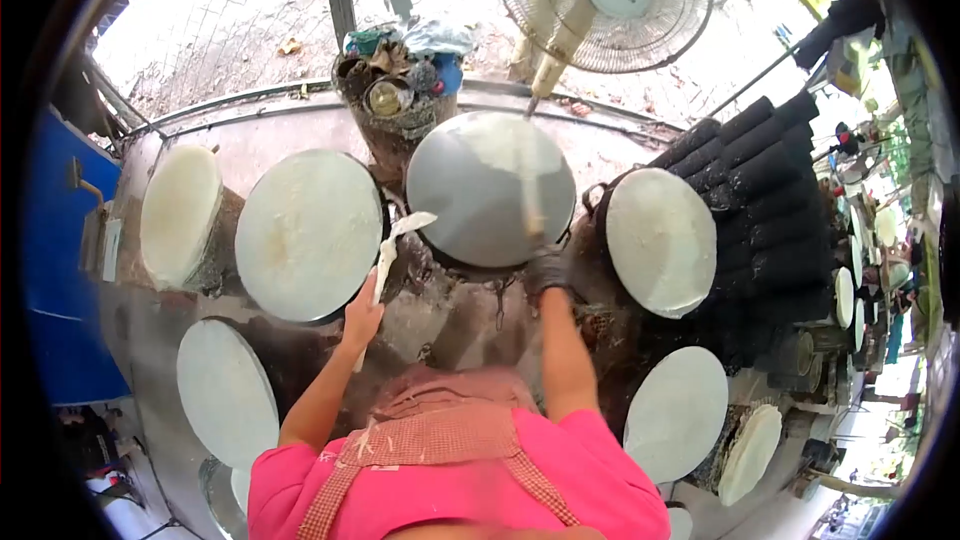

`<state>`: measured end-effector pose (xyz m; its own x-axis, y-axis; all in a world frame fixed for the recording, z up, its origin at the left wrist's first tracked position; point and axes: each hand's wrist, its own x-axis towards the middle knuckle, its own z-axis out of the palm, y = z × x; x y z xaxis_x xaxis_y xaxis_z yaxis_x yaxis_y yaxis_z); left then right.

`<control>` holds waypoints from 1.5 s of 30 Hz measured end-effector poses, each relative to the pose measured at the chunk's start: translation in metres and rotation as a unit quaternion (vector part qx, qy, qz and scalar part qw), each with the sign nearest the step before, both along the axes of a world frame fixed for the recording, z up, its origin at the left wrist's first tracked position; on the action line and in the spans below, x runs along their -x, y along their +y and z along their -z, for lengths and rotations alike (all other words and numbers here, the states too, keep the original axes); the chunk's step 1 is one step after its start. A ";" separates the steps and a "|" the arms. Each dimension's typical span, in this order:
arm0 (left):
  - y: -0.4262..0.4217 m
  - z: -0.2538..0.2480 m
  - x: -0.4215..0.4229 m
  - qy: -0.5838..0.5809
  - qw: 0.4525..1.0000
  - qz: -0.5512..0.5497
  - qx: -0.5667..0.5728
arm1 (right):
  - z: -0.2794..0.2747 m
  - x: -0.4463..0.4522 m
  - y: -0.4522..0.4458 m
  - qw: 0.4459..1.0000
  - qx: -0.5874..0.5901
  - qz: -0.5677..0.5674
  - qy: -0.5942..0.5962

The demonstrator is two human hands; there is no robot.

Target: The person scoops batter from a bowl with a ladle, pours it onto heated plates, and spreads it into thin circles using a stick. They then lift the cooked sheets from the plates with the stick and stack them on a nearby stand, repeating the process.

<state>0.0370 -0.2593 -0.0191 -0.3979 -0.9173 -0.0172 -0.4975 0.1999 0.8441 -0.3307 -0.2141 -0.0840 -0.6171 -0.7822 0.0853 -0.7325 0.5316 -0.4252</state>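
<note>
My left hand is closed round a pale, white-smeared spatula, whose bent tip reaches the left edge of the dark round griddle. Over the front edge of that griddle is my right hand, in a dark glove and smeared by motion. A long pale stick runs from this hand across the griddle; its far end is blurred. White coating covers part of the griddle's far side. Left of the griddle stands a white-coated round pan, and to its right another white-topped pan.
More white rounds stand at the far left, lower left and lower right. Behind the griddle are a cluttered stump-like stand and a fan. Dark ridged sheets slope at the right; a blue panel borders the left.
</note>
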 end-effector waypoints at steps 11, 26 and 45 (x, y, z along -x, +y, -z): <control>0.016 0.008 0.019 -0.031 0.994 -0.081 -0.064 | -0.058 0.043 -0.023 0.953 -0.252 -0.164 -0.025; 0.092 -0.059 0.029 0.099 0.920 -0.202 -0.320 | -0.046 0.097 -0.016 0.875 0.065 -0.170 -0.449; 0.142 -0.065 0.021 0.175 0.844 -0.289 -0.416 | -0.060 0.136 -0.088 0.770 -0.202 -0.097 -0.598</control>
<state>0.0163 -0.1173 0.0454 -0.0023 -0.6881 -0.7256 -0.0010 -0.7256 0.6881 -0.4665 -0.3018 -0.0240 0.0650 -0.6833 -0.7273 -0.0279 0.7273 -0.6858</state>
